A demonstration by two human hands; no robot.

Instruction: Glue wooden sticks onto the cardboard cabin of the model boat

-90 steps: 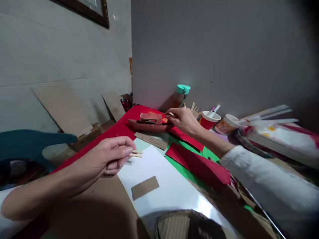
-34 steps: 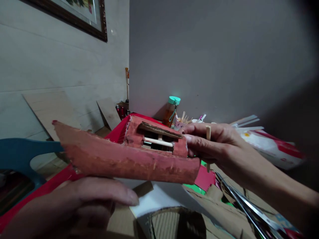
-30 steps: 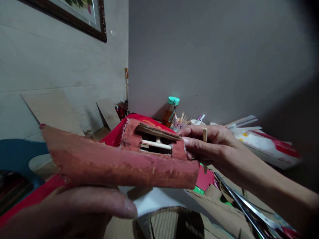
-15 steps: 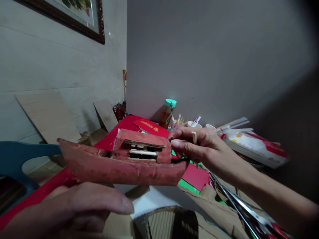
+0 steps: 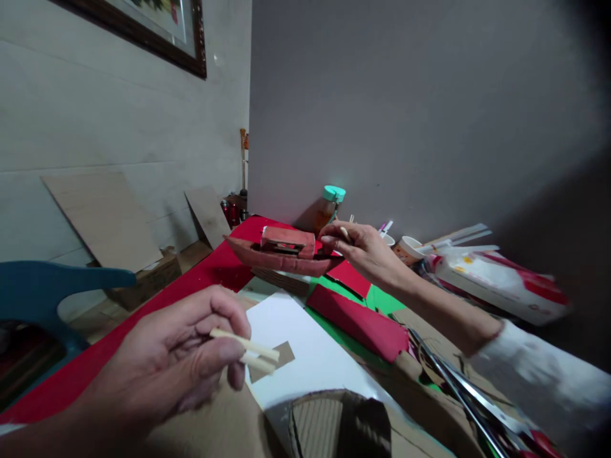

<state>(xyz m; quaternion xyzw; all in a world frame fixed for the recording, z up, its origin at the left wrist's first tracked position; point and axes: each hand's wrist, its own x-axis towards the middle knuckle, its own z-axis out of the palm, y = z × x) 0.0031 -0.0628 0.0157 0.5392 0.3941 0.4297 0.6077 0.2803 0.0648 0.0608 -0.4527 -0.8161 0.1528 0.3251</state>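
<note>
The right hand point(image 5: 363, 248) grips the red cardboard boat point(image 5: 281, 253) near the tabletop's far edge; the left hand point(image 5: 176, 356) pinches two loose wooden sticks point(image 5: 248, 351), not yet fitted.

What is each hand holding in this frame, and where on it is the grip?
Left hand pinches two thin wooden sticks near one end. Right hand grips the red cardboard boat at its right end, with a small stick between its fingers.

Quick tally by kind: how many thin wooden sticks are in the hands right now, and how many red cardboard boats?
Wooden sticks in the left hand: 2
Wooden stick in the right hand: 1
Red cardboard boat, gripped at one end by the right hand: 1
Total: 4
</note>
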